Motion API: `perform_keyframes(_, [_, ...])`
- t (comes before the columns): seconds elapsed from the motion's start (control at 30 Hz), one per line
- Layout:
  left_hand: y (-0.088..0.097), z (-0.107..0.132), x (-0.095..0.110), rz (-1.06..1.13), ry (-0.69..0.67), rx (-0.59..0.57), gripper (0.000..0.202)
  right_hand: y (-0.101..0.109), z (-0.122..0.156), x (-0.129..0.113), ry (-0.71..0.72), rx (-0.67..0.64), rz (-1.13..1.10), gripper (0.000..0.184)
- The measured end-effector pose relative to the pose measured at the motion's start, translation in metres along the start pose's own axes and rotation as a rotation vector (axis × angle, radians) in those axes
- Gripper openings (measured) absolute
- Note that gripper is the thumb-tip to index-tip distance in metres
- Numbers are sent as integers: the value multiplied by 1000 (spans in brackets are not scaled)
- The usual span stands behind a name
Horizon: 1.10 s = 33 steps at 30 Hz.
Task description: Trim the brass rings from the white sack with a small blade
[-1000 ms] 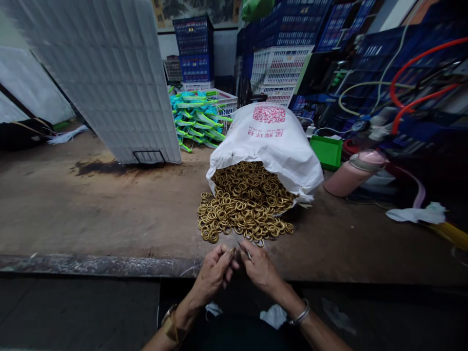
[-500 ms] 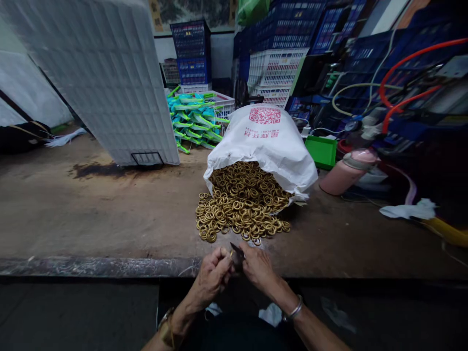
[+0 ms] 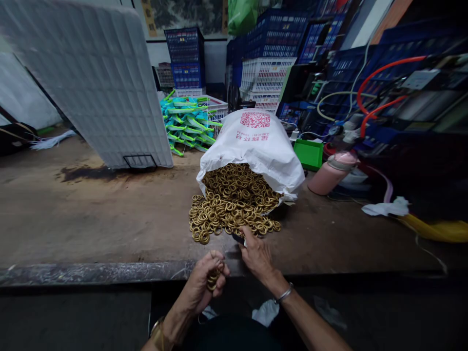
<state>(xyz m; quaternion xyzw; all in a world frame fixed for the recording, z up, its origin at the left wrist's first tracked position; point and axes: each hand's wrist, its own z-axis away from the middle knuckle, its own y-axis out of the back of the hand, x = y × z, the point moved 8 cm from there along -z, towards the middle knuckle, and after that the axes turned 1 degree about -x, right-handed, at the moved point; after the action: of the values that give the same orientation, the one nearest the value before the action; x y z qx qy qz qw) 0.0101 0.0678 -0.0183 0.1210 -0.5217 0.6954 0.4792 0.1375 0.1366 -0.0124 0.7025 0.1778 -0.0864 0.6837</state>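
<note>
A white sack (image 3: 256, 146) lies on its side on the worn bench (image 3: 91, 219), spilling a heap of brass rings (image 3: 230, 207) toward me. My left hand (image 3: 204, 282) is curled at the bench's front edge, closed around a small stack of brass rings. My right hand (image 3: 258, 256) reaches forward to the near edge of the heap, fingers pinched on a small dark tool whose tip touches the rings. A bracelet sits on each wrist.
A tall white plastic crate (image 3: 91, 83) leans at the left. Teal and green parts (image 3: 186, 124) fill a basket behind. A green tray (image 3: 309, 153), a pink bottle (image 3: 329, 173), hoses and stacked blue crates (image 3: 278, 34) crowd the right. White cloth (image 3: 385, 208) lies at right.
My hands have separated. The left drew back toward me with rings in it, and the right moved forward to the heap's edge. The view shifted slightly right.
</note>
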Motion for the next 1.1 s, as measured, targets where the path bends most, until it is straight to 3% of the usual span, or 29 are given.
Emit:
perform_keyframes(0.17, [4, 0, -4, 132, 47, -13, 24, -6, -5, -7, -16, -100, 122, 24])
perform_keyframes(0.7, [7, -14, -4, 154, 26, -7, 25, 1, -3, -5, 4, -84, 99, 26])
perform_keyframes(0.8, [7, -17, -1, 120, -3, 23, 26, 1, -3, -5, 35, -67, -64, 24])
perform_keyframes(0.9, [12, -21, 3, 56, -57, 110, 29, 3, 0, -10, 67, -81, -398, 9])
perform_keyframes(1.0, [16, -25, 8, -27, -125, 180, 38, -1, 6, -22, 29, -226, -850, 20])
perform_keyframes(1.1, [15, -27, 11, -107, -177, 175, 39, -10, 16, -34, -99, -417, -1179, 24])
